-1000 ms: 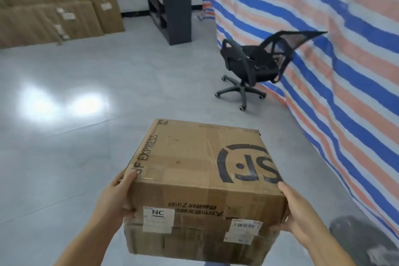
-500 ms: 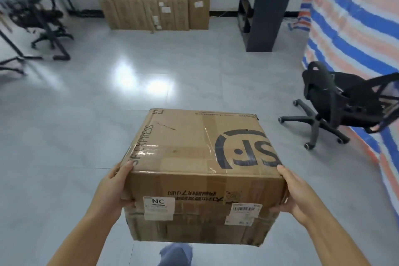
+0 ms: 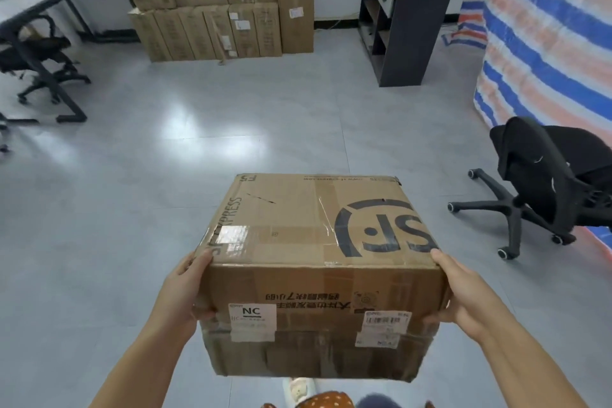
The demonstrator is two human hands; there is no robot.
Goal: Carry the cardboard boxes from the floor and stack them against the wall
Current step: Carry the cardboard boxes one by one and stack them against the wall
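I carry a brown cardboard box (image 3: 311, 242) with a black SF logo on top and white labels on its near face, held above the floor in front of me. My left hand (image 3: 183, 291) grips its left near corner, thumb on the front face. My right hand (image 3: 463, 295) grips the right near corner the same way. Far ahead, a stack of cardboard boxes (image 3: 215, 0) stands against the white wall.
A black shelf unit (image 3: 404, 16) stands right of the stack. A black office chair (image 3: 546, 182) sits at the right by a striped tarp (image 3: 546, 26). A desk (image 3: 43, 10) and another chair (image 3: 36, 60) are at the left. Grey floor (image 3: 165, 175) lies between.
The view has swung left and moved forward: the box stack and shelf unit are now straight ahead and nearer, the office chair has slid to the right edge. Both hands keep their hold.
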